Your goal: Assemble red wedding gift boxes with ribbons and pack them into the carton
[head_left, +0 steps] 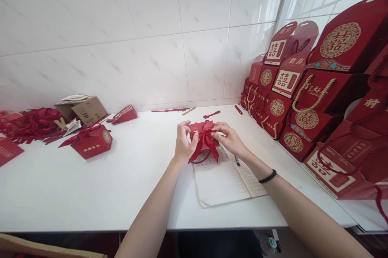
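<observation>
A small red box (pixel 214 141) with a dark red ribbon bow (pixel 207 140) on its front is held above an open notebook (pixel 222 185). My left hand (pixel 185 143) grips the box at its left side, with the thumb on the front near the bow. At the right, my right hand (pixel 228 137) pinches the bow's right loop between thumb and fingers. The ribbon's two tails hang down over the pages, and a red cord loop shows below the box. Beside my right hand, a black pen (pixel 237 160) lies on the notebook.
Stacked red gift boxes (pixel 325 118) fill the right side. At the left are a red box with a ribbon (pixel 95 143), a cardboard box (pixel 90 111) and a ribbon pile (pixel 39 124). A wedge-shaped red box (pixel 125 115) and ribbon strips (pixel 171 110) lie near the tiled wall.
</observation>
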{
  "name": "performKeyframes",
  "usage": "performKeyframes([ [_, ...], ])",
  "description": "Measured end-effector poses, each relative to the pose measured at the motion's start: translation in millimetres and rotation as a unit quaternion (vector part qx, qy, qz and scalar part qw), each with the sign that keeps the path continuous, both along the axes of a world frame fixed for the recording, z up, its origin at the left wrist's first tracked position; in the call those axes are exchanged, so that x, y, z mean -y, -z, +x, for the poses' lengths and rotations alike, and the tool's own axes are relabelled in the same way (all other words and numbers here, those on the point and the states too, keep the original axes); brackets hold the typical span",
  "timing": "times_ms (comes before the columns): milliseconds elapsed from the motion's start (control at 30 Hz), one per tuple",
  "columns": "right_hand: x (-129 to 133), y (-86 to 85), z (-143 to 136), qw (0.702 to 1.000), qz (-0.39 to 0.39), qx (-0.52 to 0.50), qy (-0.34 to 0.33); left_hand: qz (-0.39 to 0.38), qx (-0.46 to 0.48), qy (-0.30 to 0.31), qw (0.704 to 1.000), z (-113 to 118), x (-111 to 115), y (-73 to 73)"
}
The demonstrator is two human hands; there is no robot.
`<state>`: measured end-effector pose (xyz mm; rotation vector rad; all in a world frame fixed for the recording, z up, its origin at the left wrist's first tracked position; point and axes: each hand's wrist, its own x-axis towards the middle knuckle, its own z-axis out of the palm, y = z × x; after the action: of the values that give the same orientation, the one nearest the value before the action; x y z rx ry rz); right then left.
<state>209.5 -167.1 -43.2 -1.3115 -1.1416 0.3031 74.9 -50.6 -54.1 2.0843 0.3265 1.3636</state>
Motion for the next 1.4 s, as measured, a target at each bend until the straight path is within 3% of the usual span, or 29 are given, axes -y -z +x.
performKeyframes([
  [167,1,-4.1,1,0.999,-0.034,-0.017,0.006,0.017,-0.003,-0.034,0.999,0,0,-1.8],
  [333,2,-9.3,-1,0.992,-0.033,-0.099,-0.066,0.009,0.016,-0.075,0.997,1,1,-1.6],
  [433,2,-9.4,-2,0.987,-0.057,-0.134,-0.071,0.01,0.018,-0.094,0.995,1,2,-0.3],
  [567,1,-8.0,-2,0.98,-0.067,-0.178,-0.054,0.013,0.022,-0.079,0.997,2,4,1.3],
  [933,3,-11.6,0,0.949,-0.031,-0.301,-0.087,-0.003,0.019,-0.07,0.997,7,3,2.1],
  [1400,2,-8.7,4,0.928,-0.035,-0.362,-0.075,-0.032,0.02,-0.054,0.998,9,2,3.3],
])
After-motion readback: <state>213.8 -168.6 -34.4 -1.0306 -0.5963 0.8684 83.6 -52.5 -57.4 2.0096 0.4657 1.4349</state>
